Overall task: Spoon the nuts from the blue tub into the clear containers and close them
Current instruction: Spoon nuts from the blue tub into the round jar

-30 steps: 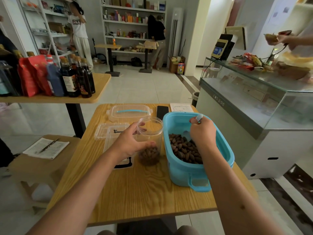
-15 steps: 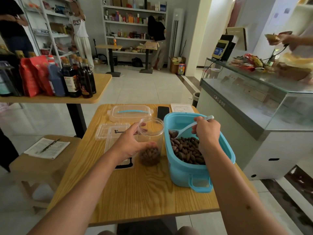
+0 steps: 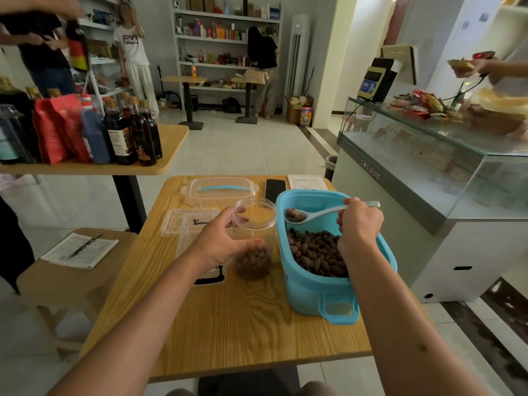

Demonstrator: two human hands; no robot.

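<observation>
Blue tub [image 3: 311,284] is my landmark: above its nuts [image 3: 314,252] my right hand [image 3: 360,224] grips the loaded spoon [image 3: 320,215]; left of it, my left hand [image 3: 220,244] holds the clear jar [image 3: 254,224].

Single head-worn view — looking forward and down, close over the table [image 3: 228,324]

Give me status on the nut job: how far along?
Early. Done: the jar has a shallow layer of nuts at the bottom. In hand: the left hand grips the jar; the right hand holds a loaded spoon over the tub. Left: most of the fill, then closing; no lid is on the jar.
</observation>
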